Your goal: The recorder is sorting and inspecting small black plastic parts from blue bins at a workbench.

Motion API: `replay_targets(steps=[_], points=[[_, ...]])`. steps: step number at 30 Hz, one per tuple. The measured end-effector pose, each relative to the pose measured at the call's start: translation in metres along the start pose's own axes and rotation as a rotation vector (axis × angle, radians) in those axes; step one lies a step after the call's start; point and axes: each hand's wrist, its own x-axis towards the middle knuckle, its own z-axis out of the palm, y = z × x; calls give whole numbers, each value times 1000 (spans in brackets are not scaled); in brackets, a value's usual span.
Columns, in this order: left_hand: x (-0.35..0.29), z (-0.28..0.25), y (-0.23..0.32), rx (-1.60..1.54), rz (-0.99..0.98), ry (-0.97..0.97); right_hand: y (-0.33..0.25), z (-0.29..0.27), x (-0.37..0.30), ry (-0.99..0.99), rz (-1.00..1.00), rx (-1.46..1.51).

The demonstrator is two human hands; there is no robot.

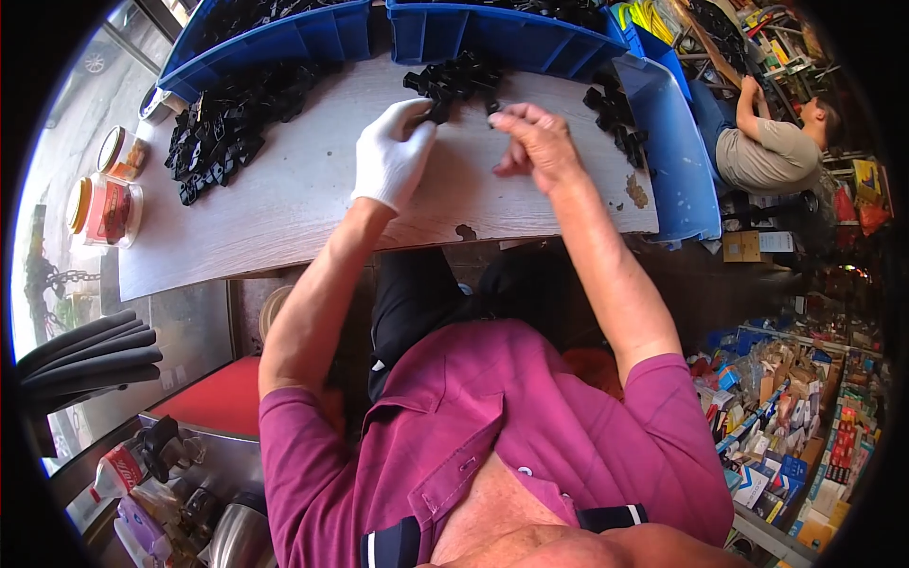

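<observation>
My left hand (390, 156), in a white glove, pinches a small black plastic part (437, 113) between thumb and fingers. Just to its right, my bare right hand (538, 144) has thumb and forefinger closed on another small dark piece (492, 108), too small to make out fully. Both hands hover over the near side of a small heap of black plastic parts (456, 76) on the pale wood-grain table (284, 213). To the left spreads a larger pile of such parts (222, 128), and a smaller group (620, 118) lies at the right.
Two blue bins (275, 43) (511, 45) of black parts line the table's far edge. A blue tub (682, 161) stands at the right end. Lidded jars (106, 208) sit at the left corner. Another person (772, 151) works at the far right, beside crowded shelves.
</observation>
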Motion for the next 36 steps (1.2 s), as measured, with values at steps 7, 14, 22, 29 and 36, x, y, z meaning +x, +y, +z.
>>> replay_targets(steps=[7,14,22,29,36], points=[[0,26,19,-256,-189,-17,11,25,-9,-13,-93,-80],[7,13,11,-95,-41,-71,0,33,-10,1,36,-238],[11,0,1,290,229,-118,-9,35,-9,33,146,-359],[5,7,-1,249,262,9,-15,36,-13,43,8,-371],[-1,19,5,439,383,-63,-23,38,-6,-59,115,-558]])
